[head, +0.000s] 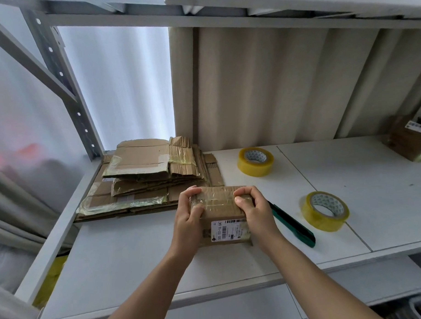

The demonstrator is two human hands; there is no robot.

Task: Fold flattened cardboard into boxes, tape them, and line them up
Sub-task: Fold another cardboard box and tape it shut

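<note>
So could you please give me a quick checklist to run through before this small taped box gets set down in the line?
1. Left hand and right hand both grip the small brown cardboard box: ok.
2. Clear tape covers its top seam: ok.
3. Bottom seam taped: cannot tell.
4. Green utility knife lies apart from the box: ok.
5. Finished brown box at far right to line up with: ok.

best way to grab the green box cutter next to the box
Take the green box cutter by its near, thicker end, which lies bare on the shelf. Come from above, pinching across its narrow width. It lies flat, angled away to the left, and its far tip is hidden behind the right hand holding the box.
</note>
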